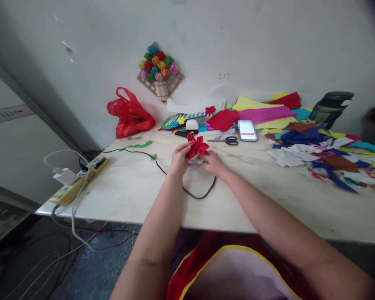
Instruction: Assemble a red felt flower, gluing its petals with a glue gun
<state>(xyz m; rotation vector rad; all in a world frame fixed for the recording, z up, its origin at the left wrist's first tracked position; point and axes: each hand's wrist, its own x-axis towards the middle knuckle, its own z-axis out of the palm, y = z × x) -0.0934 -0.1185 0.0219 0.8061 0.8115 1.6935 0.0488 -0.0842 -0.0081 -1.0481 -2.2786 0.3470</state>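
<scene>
Both of my hands meet at the middle of the pale table (137,191), around a red paper flower (197,147). My left hand (178,159) pinches the flower's left side with its fingertips. My right hand (214,163) holds the flower's lower right, where a small white piece (196,161) shows under the petals. A thin wooden stick (234,155) lies just right of my hands. Black scissors (230,141) lie behind it.
A black cable (162,168) loops under my hands. A yellow power strip (78,180) sits at the left edge. A red plastic bag (129,114), green paper leaves (136,145), coloured paper sheets (262,113) and scraps (325,156) crowd the back and right. A paper-flower decoration (158,68) hangs on the wall.
</scene>
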